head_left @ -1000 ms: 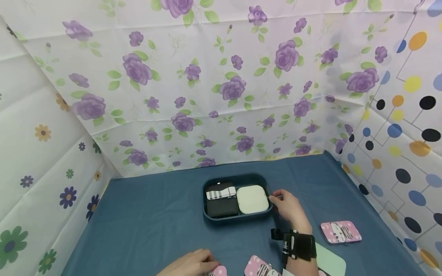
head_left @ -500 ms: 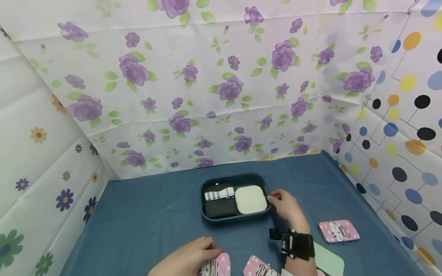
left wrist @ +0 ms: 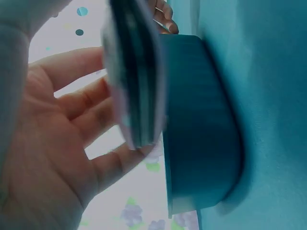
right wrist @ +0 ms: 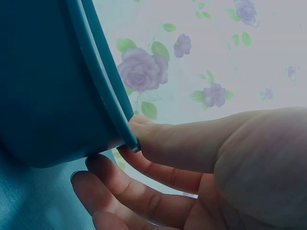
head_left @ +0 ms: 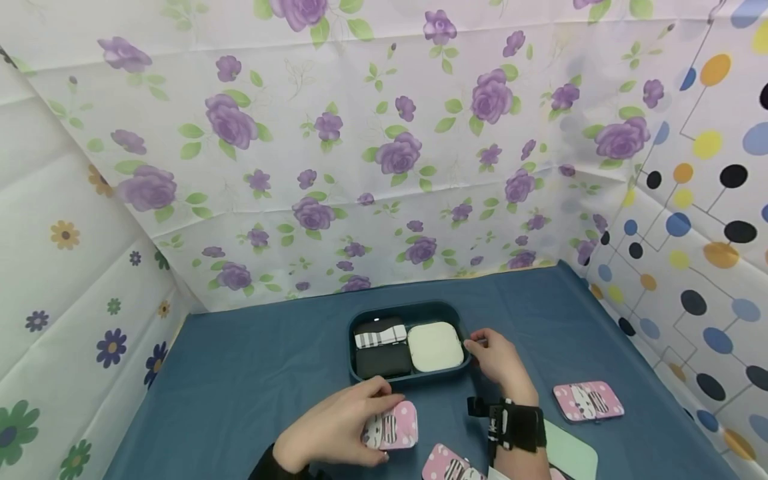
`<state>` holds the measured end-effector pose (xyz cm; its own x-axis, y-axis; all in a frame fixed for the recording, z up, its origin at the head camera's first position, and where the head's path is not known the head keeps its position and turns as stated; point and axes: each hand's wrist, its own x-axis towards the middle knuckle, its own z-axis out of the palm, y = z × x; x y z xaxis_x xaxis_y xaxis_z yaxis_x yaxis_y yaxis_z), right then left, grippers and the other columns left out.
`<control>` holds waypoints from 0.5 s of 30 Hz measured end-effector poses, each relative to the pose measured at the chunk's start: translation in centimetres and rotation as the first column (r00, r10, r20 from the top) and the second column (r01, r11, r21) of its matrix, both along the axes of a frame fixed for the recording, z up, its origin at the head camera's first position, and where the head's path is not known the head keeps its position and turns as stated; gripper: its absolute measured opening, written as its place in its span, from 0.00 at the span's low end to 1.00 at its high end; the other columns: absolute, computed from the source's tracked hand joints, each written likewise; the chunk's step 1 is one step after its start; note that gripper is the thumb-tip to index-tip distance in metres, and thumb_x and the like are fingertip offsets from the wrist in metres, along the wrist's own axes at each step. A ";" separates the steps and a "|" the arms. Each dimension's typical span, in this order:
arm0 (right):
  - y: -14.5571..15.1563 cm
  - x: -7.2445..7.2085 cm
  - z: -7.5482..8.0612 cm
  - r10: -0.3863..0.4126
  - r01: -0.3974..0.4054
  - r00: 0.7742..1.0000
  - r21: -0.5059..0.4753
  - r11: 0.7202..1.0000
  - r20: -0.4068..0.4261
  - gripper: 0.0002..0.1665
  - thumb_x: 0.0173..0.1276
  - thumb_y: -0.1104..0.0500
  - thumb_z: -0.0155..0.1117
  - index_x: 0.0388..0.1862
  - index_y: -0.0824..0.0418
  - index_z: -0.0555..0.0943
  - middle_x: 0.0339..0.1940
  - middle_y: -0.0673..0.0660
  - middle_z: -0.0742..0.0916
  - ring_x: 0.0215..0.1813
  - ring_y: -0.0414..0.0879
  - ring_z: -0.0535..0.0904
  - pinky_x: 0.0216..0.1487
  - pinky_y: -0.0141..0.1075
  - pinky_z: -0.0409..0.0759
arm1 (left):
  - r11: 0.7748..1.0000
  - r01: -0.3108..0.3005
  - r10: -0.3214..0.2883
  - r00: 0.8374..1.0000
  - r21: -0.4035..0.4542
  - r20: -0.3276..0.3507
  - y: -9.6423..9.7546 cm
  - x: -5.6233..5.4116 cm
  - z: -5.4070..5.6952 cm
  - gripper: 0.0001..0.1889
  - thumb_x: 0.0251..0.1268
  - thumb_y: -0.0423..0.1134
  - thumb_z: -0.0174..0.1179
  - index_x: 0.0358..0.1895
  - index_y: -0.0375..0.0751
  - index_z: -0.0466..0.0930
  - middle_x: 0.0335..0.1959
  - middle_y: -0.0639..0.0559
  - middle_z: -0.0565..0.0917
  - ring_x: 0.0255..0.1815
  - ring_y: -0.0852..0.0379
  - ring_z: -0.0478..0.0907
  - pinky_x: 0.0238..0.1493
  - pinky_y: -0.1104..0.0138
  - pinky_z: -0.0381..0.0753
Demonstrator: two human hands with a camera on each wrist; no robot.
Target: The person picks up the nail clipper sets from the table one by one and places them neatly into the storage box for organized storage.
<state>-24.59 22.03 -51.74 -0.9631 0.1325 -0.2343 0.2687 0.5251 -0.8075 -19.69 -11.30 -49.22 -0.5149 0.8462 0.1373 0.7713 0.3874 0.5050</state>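
Note:
My left hand (head_left: 336,423) grips a small pink tin (head_left: 399,427) with white dots and a cartoon figure, just above the cloth in front of a dark blue oblong bin (head_left: 420,381). In the left wrist view the tin (left wrist: 139,81) appears edge-on and blurred between thumb and fingers, near the bin's wall (left wrist: 201,124). At the bin's right end my right hand (head_left: 501,360) pinches the rim, thumb on top and fingers below, as the right wrist view shows. Inside the bin lie a cream square case (head_left: 436,347), a black case (head_left: 384,361) and a black case with a striped band (head_left: 381,337).
A second pink tin (head_left: 453,465) lies at the front edge of view. Another pink tin (head_left: 588,401) rests on the right, near a pale green flat item (head_left: 570,450) partly behind my right forearm. Patterned cloth walls (head_left: 360,133) enclose the blue cloth (head_left: 252,380).
My left hand has brought the pink tin up from the front edge, forward and right towards the bin. The right hand keeps its hold on the rim; the bin's contents look the same.

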 end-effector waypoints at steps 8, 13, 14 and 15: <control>0.0 -0.1 -0.1 -0.005 0.005 1.000 0.000 1.000 0.002 0.21 0.86 0.52 0.59 0.64 0.66 0.79 0.52 0.65 0.85 0.46 0.54 0.85 0.43 0.48 0.81 | 0.997 -0.046 0.051 0.995 0.061 -0.090 1.6 -1.7 -0.1 0.40 0.65 0.51 0.78 0.78 0.44 0.74 0.61 0.56 0.75 0.47 0.64 0.71 0.45 0.74 0.72; 0.0 -0.2 -0.2 -0.011 0.011 1.000 0.012 1.000 -0.003 0.20 0.85 0.52 0.60 0.63 0.66 0.79 0.52 0.65 0.86 0.46 0.54 0.85 0.43 0.48 0.81 | 0.986 -0.123 0.142 0.974 0.115 -0.176 2.5 -2.7 0.0 0.41 0.62 0.52 0.79 0.78 0.44 0.75 0.61 0.54 0.76 0.49 0.62 0.73 0.47 0.71 0.75; 0.0 -0.2 -0.2 -0.011 0.011 1.000 0.013 1.000 -0.005 0.20 0.85 0.52 0.60 0.63 0.66 0.79 0.52 0.64 0.85 0.46 0.54 0.85 0.43 0.48 0.81 | 0.982 -0.137 0.160 0.969 0.128 -0.190 2.6 -2.9 0.1 0.41 0.62 0.51 0.79 0.77 0.43 0.75 0.62 0.53 0.76 0.50 0.61 0.74 0.49 0.69 0.76; 0.1 -0.2 -0.3 -0.009 0.009 1.000 0.012 1.000 -0.009 0.20 0.85 0.52 0.60 0.63 0.66 0.79 0.52 0.65 0.85 0.46 0.54 0.85 0.43 0.48 0.81 | 0.978 -0.153 0.180 0.963 0.139 -0.202 2.8 -3.1 0.0 0.41 0.62 0.52 0.79 0.77 0.43 0.75 0.63 0.53 0.76 0.52 0.60 0.74 0.50 0.67 0.77</control>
<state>-24.81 22.08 -52.00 -0.9639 0.1441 -0.2241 0.2664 0.5325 -0.8034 -22.80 -8.47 -49.18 -0.5949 0.7214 0.3546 0.7957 0.4657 0.3873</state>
